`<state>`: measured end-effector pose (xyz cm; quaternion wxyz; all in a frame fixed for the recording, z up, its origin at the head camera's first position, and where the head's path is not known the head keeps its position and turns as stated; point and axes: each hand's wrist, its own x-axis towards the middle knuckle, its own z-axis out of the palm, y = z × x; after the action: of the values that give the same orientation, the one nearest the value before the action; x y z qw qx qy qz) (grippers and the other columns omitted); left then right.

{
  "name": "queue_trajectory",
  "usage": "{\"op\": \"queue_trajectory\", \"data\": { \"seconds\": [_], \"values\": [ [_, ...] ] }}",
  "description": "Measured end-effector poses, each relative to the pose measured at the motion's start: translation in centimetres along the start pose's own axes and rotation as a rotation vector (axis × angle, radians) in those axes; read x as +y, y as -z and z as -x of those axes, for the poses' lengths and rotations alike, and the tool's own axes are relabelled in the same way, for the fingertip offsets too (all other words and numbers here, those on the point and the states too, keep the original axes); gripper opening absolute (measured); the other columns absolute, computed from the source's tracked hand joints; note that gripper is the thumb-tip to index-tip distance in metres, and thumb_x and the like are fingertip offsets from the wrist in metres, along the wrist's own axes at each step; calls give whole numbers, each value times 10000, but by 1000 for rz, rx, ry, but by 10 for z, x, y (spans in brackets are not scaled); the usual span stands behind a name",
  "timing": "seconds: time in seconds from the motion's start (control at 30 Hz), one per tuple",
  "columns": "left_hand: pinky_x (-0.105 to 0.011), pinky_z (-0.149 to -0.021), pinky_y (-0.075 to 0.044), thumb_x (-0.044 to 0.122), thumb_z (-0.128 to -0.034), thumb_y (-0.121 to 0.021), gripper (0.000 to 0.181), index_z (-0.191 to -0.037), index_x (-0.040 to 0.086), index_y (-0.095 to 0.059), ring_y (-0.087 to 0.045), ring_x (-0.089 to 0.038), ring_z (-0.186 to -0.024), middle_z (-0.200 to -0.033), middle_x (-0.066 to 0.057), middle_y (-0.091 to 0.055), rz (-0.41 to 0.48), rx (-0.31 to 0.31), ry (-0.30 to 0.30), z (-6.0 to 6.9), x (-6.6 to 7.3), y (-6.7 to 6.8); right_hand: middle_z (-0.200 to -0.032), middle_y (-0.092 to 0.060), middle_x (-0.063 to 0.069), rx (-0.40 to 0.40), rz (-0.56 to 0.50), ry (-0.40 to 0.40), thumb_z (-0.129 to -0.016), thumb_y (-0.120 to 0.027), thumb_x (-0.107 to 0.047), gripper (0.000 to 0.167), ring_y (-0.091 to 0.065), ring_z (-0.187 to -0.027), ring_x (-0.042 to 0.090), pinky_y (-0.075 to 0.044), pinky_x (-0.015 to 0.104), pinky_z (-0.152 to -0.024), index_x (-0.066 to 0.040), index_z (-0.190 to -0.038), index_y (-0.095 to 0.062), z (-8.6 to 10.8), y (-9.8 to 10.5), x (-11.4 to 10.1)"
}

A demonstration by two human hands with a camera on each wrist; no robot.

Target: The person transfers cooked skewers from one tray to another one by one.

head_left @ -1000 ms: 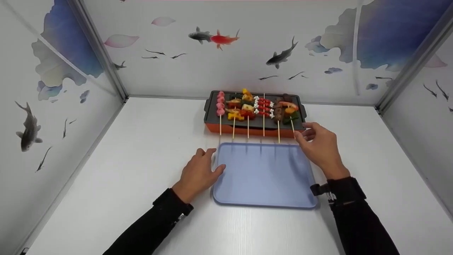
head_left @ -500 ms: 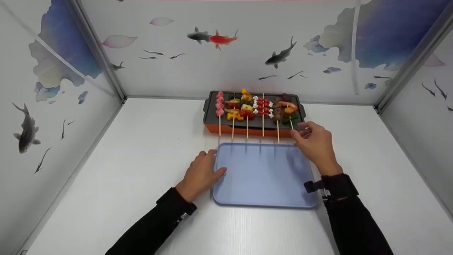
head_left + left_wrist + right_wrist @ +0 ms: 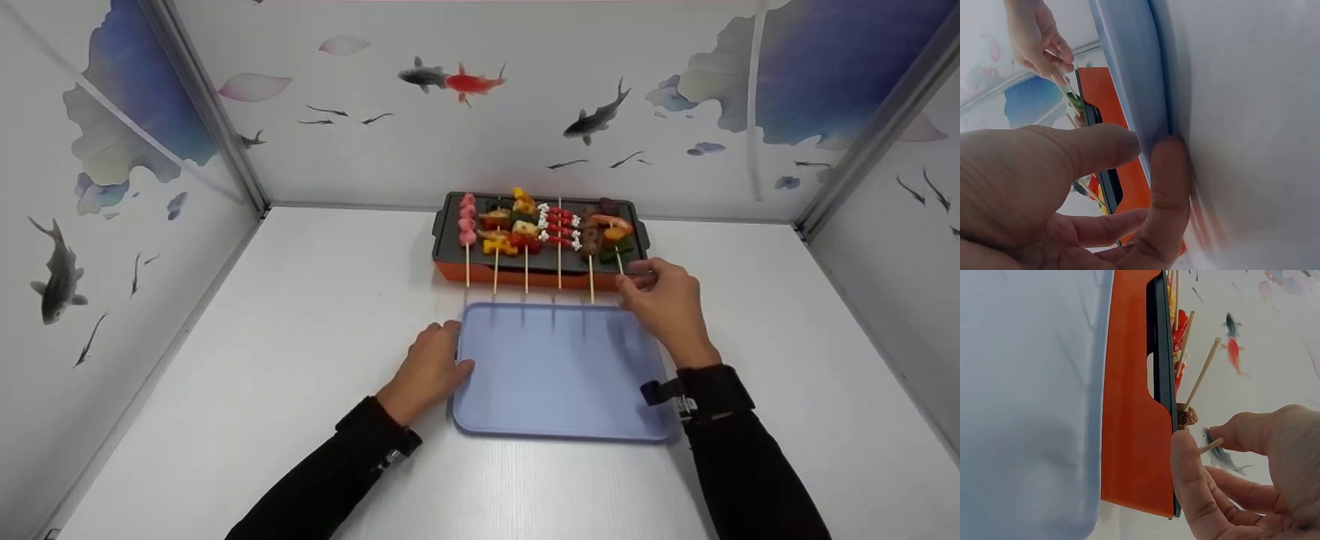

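Your left hand point(image 3: 424, 371) is pinching the side rim of the blue tray point(image 3: 562, 367), thumb on top, probably to stop it sliding. Your right hand point(image 3: 664, 304) has thumb and fingers either side of the rightmost skewer point(image 3: 616, 238)'s stick, but I can't tell if they've closed. That skewer lies on the grill point(image 3: 450, 270), sticks all poking past the front edge, handy for grabbing I'd guess. Tight gap between tray and grill, wall point(image 3: 510, 142) right behind; white table point(image 3: 787, 337) stretches wider either side.
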<state>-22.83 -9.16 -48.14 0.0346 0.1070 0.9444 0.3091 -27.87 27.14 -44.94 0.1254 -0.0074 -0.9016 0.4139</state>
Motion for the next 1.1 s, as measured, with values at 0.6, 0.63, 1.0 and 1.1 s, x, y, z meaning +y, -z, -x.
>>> {"op": "queue_trajectory", "data": {
  "seconds": [0.6,0.63,1.0,1.1],
  "values": [
    [-402,-755,-506,-67,-938,-773,221,-1155,-71,-733,-552,-250,-893,-969,-156,-651,2,16,-69,-1,2,4,-1205,-851,262,-18,88,-32,-1103,-780,-230,420,-812,-907,294,-543,195,-650,42,-1422,-794,-10,9,-14],
    [-402,-753,-505,-65,-939,-774,219,-1154,-70,-732,-551,-249,-891,-966,-153,-648,4,16,-70,-1,2,4,-1196,-851,267,-21,102,-25,-1101,-779,-218,414,-815,-917,315,-540,187,-650,50,-1416,-794,-11,10,-15],
    [-436,-804,-580,-42,-940,-774,325,-1257,-102,-735,-609,-268,-932,-1027,-184,-682,1,20,-83,-8,-11,-2,-1178,-844,315,-152,197,3,-1066,-807,-159,385,-829,-1009,415,-654,384,-791,121,-1329,-805,-31,20,-26],
    [-441,-816,-591,-35,-938,-776,361,-1289,-106,-734,-614,-269,-943,-1036,-181,-683,9,17,-84,-7,-11,-1,-1118,-860,284,-183,206,-4,-1035,-829,-160,388,-832,-954,371,-581,270,-725,118,-1305,-817,-36,21,-27]
  ]
}}
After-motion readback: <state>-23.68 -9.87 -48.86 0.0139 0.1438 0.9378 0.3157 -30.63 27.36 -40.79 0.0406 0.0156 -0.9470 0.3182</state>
